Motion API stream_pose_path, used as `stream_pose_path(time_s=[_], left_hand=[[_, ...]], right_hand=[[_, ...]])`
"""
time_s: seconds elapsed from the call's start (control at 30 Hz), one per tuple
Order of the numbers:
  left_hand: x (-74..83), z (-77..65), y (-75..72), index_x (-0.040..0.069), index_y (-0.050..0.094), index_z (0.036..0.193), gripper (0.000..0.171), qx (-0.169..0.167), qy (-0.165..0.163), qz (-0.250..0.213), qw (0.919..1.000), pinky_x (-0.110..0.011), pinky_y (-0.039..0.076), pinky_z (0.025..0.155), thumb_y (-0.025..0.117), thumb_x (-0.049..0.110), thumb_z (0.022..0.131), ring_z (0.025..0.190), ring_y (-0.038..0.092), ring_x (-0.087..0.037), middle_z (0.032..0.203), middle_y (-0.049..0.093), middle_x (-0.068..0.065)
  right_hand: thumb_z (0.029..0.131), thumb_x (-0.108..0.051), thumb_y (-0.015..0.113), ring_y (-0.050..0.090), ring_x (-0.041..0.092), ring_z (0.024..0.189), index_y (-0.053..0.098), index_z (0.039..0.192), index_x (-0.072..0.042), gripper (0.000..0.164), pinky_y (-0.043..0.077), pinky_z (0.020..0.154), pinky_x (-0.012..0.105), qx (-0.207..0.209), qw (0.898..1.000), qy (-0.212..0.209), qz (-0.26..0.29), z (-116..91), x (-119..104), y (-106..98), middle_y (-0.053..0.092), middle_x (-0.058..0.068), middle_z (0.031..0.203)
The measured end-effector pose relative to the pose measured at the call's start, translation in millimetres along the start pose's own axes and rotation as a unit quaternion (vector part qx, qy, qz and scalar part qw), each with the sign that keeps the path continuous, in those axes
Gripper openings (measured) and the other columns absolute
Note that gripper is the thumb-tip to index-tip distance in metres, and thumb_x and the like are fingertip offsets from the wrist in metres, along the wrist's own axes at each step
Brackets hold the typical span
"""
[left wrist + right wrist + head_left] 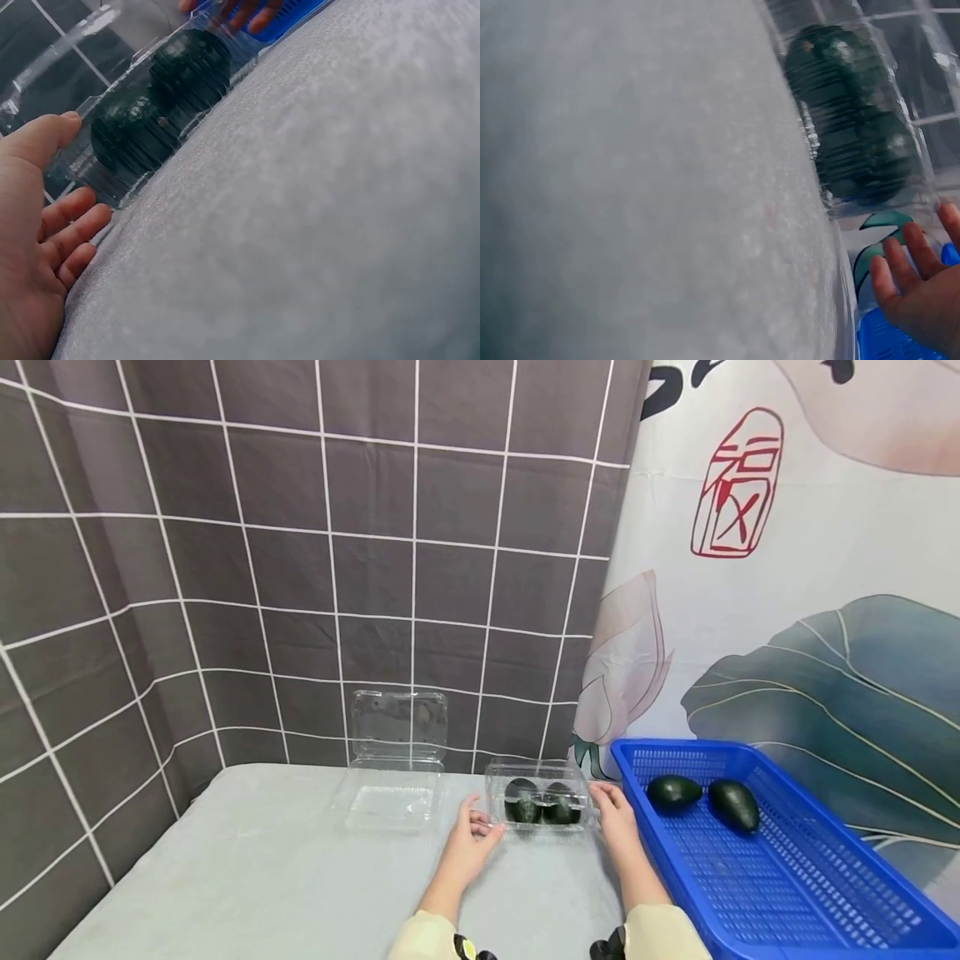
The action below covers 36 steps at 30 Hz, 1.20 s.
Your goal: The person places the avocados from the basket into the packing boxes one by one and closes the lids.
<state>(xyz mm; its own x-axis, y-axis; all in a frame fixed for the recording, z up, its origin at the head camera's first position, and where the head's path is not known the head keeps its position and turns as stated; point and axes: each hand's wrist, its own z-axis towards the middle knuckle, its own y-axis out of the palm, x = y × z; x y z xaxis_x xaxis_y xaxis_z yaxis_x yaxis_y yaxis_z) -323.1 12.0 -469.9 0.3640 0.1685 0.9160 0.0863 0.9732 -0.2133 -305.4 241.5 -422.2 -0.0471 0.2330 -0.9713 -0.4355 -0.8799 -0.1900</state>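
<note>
A clear plastic clamshell box (536,823) stands on the table with two dark green avocados (523,802) inside. Whether its lid is fastened cannot be told. At its left end is my left hand (468,850); in the left wrist view the thumb (56,135) touches the box's end and the other fingers lie loosely bent by its lower corner. My right hand (617,817) is at the opposite end, fingertips against or very near the plastic. The right wrist view shows those fingers (922,251) extended and spread beside the box's end.
Left of the filled box, a second clear clamshell (393,806) stands with its lid (400,724) raised. A blue plastic basket (787,877) at the right holds two avocados (733,805). Behind the grey-covered table (300,868) hang a checked curtain (375,577) and a printed cloth (810,560).
</note>
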Motion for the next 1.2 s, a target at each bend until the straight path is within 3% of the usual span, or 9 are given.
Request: stream_pose_path(time_s=[0.13,0.33,0.43,0.6,0.73,0.9,1.03,1.2], left_hand=[[3.4,0.2,0.1,0.006,0.026,0.138,0.064,0.017,-0.015,-0.031,0.9993,-0.028,0.046,0.071,0.063,0.023,0.089,0.082,0.055,-0.016,0.097,0.055,-0.008],[2.4,2.5,0.4,0.009,0.047,0.130,0.039,0.012,-0.015,0.001,0.9998,-0.031,0.045,0.069,0.046,0.030,0.098,0.080,0.053,-0.015,0.095,0.055,-0.005],[1.9,3.5,0.6,0.007,0.052,0.126,0.036,0.007,-0.014,-0.004,0.9999,-0.030,0.045,0.069,0.047,0.028,0.098,0.080,0.054,-0.015,0.093,0.056,-0.006],[3.6,3.8,-1.2,0.007,0.056,0.122,0.031,0.027,-0.025,-0.010,0.9993,-0.027,0.045,0.067,0.049,0.024,0.097,0.077,0.053,-0.013,0.088,0.056,-0.004],[6.1,5.7,-2.6,0.004,0.056,0.121,0.030,0.025,-0.031,-0.022,0.9990,-0.028,0.046,0.068,0.050,0.021,0.096,0.076,0.055,-0.016,0.086,0.056,-0.004],[11.1,7.2,-4.8,-0.001,0.054,0.121,0.032,0.021,-0.061,-0.085,0.9943,-0.035,0.047,0.065,0.052,0.018,0.095,0.077,0.062,-0.030,0.086,0.061,-0.015],[16.0,5.8,-6.5,0.000,0.050,0.126,0.038,0.019,-0.106,-0.121,0.9868,-0.030,0.043,0.057,0.055,0.019,0.093,0.074,0.063,-0.025,0.090,0.063,-0.018],[16.9,3.9,-5.2,-0.004,0.034,0.123,0.045,0.023,-0.140,-0.155,0.9776,-0.023,0.040,0.051,0.057,0.020,0.092,0.063,0.060,-0.011,0.083,0.062,-0.011]], right_hand=[[0.096,-0.023,0.048,0.048,0.017,0.093,0.048,0.124,0.005,0.039,0.042,0.071,0.029,-0.022,1.000,0.005,-0.017,-2.9,5.3,-5.5,0.051,0.021,0.117],[0.096,-0.023,0.049,0.052,0.014,0.089,0.045,0.126,0.006,0.042,0.045,0.071,0.027,-0.028,1.000,0.006,0.004,-8.2,19.6,-10.6,0.050,0.022,0.120],[0.095,-0.023,0.050,0.053,0.012,0.082,0.045,0.124,0.005,0.040,0.044,0.068,0.025,-0.023,1.000,0.009,0.015,-9.4,25.3,-11.5,0.056,0.015,0.108],[0.093,-0.021,0.052,0.053,0.008,0.064,0.045,0.114,0.001,0.031,0.037,0.054,0.023,-0.039,0.998,0.026,0.031,-8.4,27.9,-10.7,0.054,-0.003,0.079],[0.091,-0.017,0.052,0.053,0.009,0.057,0.046,0.106,0.000,0.024,0.034,0.049,0.023,-0.046,0.998,0.024,0.028,-8.1,27.6,-10.6,0.053,-0.002,0.070],[0.090,-0.013,0.049,0.048,0.012,0.047,0.050,0.080,0.000,0.016,0.036,0.046,0.021,-0.073,0.997,0.015,0.030,-6.6,26.2,-10.8,0.049,0.002,0.058],[0.092,-0.017,0.045,0.044,0.011,0.041,0.050,0.069,-0.004,0.027,0.032,0.038,0.019,-0.129,0.989,0.053,0.056,-7.4,26.8,-13.3,0.048,0.002,0.052],[0.093,-0.018,0.039,0.044,0.007,0.042,0.050,0.072,-0.008,0.026,0.031,0.037,0.016,-0.204,0.966,0.102,0.123,-8.3,28.8,-16.8,0.048,-0.002,0.053]])
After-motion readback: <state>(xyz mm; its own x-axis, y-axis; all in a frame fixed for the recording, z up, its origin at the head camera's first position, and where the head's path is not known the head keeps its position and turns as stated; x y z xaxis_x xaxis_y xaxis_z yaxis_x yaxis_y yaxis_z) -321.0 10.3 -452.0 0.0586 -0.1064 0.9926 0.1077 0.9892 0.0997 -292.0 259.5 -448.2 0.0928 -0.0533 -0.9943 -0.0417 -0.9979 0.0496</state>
